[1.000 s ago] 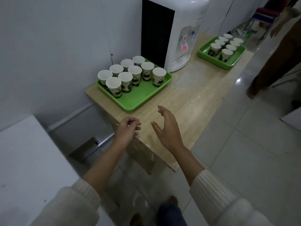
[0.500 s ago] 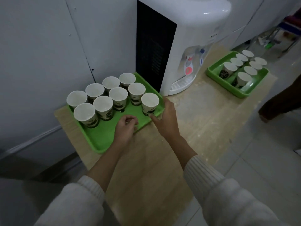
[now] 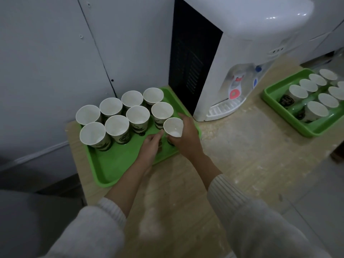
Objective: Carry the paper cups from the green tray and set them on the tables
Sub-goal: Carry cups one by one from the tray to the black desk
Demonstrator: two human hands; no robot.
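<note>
One wide-angle camera was in use, worn on the head. It faced forward and steeply down from above the near edge of the wooden table point(image 3: 232, 164), at close range. Both sleeves point(image 3: 251, 220) entered at 6 o'clock. The right hand point(image 3: 188, 138) and its paper cup point(image 3: 173, 127) sat at centre, with the green tray point(image 3: 115, 164) extending toward 9 o'clock. The water dispenser point(image 3: 232, 62) stood at 1 o'clock. A second tray point(image 3: 275, 92) lay at 3 o'clock, cropped by the frame edge.
</note>
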